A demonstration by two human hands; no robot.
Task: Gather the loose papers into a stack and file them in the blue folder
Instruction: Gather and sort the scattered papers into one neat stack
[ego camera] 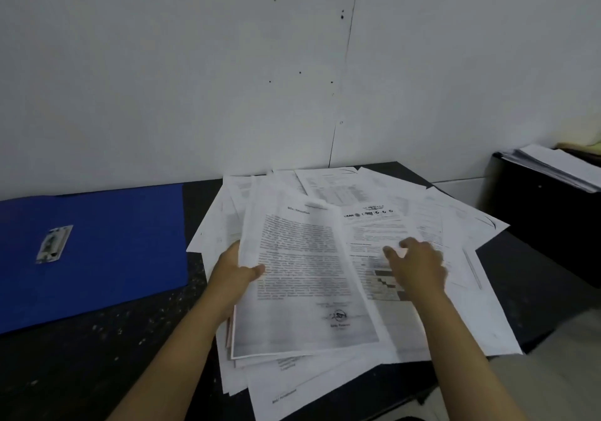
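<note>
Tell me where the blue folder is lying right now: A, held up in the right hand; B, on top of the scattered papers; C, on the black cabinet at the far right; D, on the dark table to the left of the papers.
D: the blue folder lies flat and closed on the dark table, left of the loose papers, with neither hand touching it.

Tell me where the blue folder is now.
The blue folder lies closed on the dark table, at the left of the head view, beside the loose papers.
</note>
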